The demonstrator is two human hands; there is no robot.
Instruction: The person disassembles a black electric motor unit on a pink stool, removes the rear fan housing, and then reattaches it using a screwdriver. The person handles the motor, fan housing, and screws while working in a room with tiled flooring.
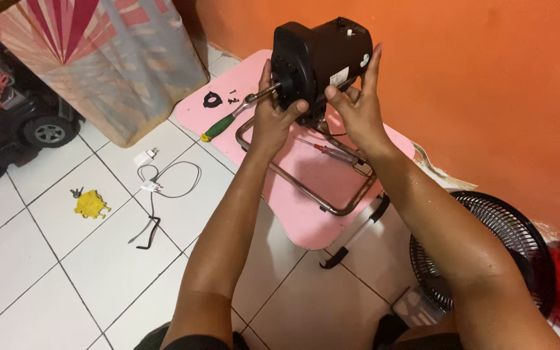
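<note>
Floor point(66, 272): white tiles with dark joints.
Desk point(306, 220): low, pink, rounded corners, standing on the floor beside the orange wall.
On the desk: metal frame point(306, 188), green-handled screwdriver point(225, 124), red tester point(335, 152), black ring point(212, 100), small screws point(233, 97) just beside the ring.
On the floor: white charger point(145, 156) with cable point(170, 178), yellow keyring point(89, 203), black fan grille point(494, 253), toy car point(8, 123).

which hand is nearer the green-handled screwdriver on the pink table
Left. The left hand grips the black fan motor housing right beside the green-handled screwdriver; the right hand holds the housing's far side.
</note>
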